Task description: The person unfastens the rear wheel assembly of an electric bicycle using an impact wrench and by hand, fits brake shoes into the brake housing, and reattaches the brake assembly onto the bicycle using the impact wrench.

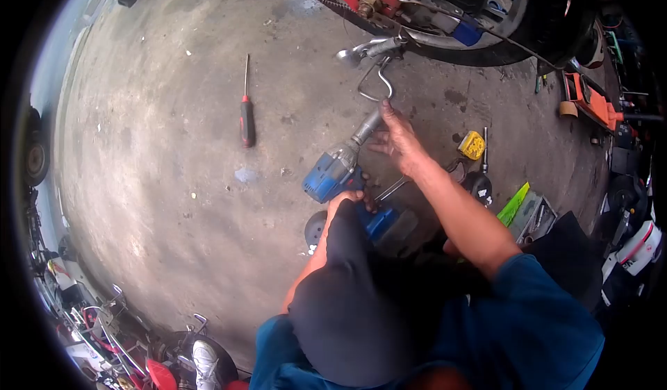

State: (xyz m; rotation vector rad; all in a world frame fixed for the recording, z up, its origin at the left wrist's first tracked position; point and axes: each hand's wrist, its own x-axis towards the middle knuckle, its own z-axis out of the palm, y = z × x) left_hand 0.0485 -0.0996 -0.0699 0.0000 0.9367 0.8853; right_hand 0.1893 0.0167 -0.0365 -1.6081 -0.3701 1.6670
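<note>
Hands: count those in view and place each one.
2: the left hand at the rear of the blue power tool, the right hand by its front end. Others may be hidden.

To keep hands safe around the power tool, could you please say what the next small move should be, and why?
I would probably draw the right hand clear of the long grey nose before running the power tool, because the fingers are right beside that nose while the left hand grips the tool.

Stained grey concrete floor (pixel 160 202), brighter toward the left
</note>
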